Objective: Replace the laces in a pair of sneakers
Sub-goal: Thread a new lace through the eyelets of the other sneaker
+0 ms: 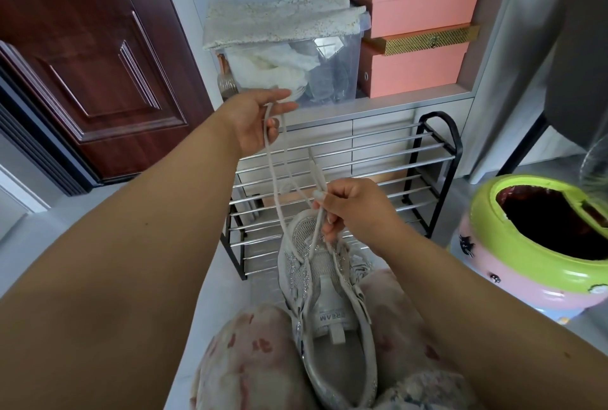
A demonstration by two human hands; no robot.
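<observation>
Head view: your left hand (253, 120) is raised, fingers loosely curled round a loop of the white lace (273, 179). Your right hand (348, 209) pinches the lace's other strand just above the toe of the grey sneaker (325, 307). The sneaker rests between your knees, toe pointing at the shoe rack (378, 159). Lace runs into the front eyelets.

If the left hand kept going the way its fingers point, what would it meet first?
Probably the clear bin on the shelf: the left hand, holding the lace, points up and forward at it. Depth is unclear.
</observation>
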